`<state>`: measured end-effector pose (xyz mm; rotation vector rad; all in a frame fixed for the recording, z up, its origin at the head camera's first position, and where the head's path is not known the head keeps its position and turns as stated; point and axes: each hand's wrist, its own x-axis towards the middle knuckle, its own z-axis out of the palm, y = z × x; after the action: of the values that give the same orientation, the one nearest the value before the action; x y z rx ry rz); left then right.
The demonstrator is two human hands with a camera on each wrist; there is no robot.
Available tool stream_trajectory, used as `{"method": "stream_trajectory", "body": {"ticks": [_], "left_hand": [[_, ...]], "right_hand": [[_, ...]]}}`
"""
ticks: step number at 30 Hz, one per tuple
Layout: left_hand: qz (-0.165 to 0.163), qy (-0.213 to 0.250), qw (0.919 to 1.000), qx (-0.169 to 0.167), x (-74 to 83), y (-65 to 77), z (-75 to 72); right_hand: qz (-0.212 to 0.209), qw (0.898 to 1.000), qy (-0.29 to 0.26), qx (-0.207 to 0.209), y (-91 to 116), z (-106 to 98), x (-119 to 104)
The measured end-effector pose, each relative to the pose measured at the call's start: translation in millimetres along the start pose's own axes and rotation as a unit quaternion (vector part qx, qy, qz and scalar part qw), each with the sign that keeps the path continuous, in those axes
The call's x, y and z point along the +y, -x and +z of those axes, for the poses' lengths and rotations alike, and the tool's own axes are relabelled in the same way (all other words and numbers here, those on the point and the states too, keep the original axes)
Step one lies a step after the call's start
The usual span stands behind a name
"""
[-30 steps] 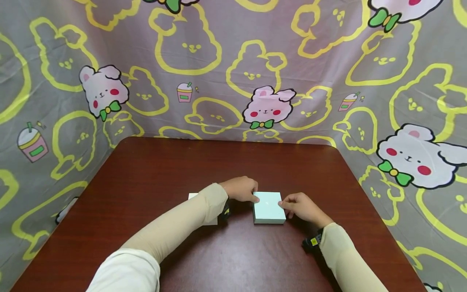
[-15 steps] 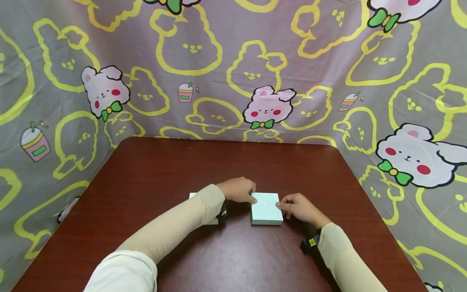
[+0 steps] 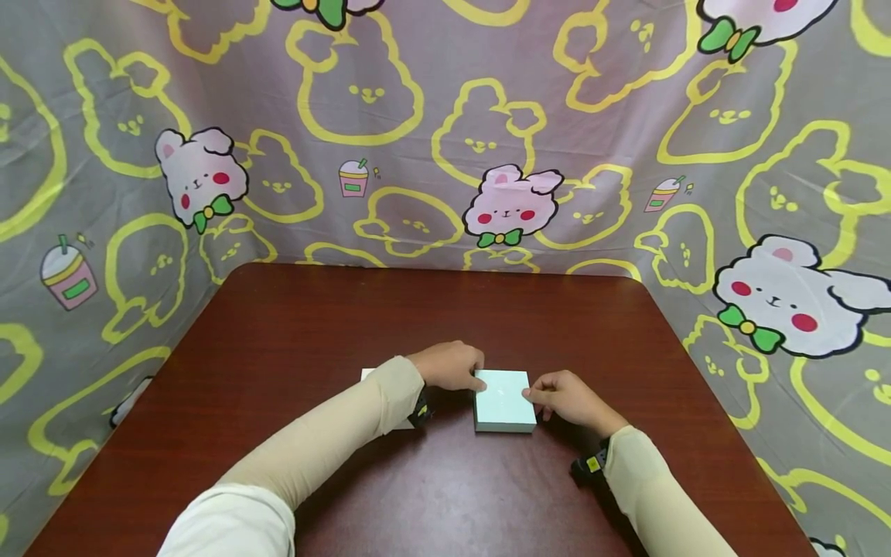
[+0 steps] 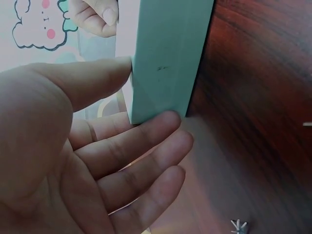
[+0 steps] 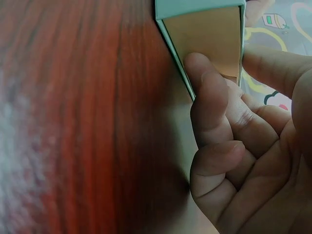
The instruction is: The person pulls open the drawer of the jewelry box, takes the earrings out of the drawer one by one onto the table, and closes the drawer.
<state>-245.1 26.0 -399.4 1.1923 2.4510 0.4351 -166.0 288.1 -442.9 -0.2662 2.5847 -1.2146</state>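
A pale mint-green box [image 3: 503, 402] lies flat on the dark red-brown table between my hands. My left hand [image 3: 448, 366] holds its far left corner. In the left wrist view, the thumb rests along the top edge of the box's green side [image 4: 163, 63], while the index fingertip touches its end. My right hand [image 3: 572, 398] pinches the right edge, thumb on top. From the right wrist view, that side shows a light brown inner wall [image 5: 207, 36] framed by the green cover, with curled fingers [image 5: 210, 97] against it.
A flat white item [image 3: 402, 425] lies on the table [image 3: 431, 495] left of the box, mostly hidden under my left forearm. A patterned cloth [image 3: 418, 100] with cartoon bears hangs along the back and both sides of the table.
The mint-green box has slid slightly left and a little nearer to me. Both hands have shifted along with it, keeping their places at its edges.
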Motion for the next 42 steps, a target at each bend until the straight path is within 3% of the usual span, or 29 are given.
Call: {"method": "stream_trajectory", "body": {"ticks": [22,28,35,42], "left_hand": [[-0.033,-0.052,0.9976,0.031,9.9,9.4,8.6],[-0.031,-0.041,0.9973,0.053,16.1,13.7,12.5],[-0.007,-0.022,0.996,0.087,23.3,19.4,23.9],[-0.017,-0.005,0.9949,0.099,27.3,22.5,31.7]], "right_hand": [[0.0,1.0,-0.001,0.001,-1.0,1.4,-1.2],[0.003,1.0,0.007,0.0,-0.8,1.7,-0.5],[-0.005,1.0,0.009,-0.004,-1.0,0.1,-0.7],[0.0,1.0,0.012,-0.005,-1.3,-0.1,0.3]]}}
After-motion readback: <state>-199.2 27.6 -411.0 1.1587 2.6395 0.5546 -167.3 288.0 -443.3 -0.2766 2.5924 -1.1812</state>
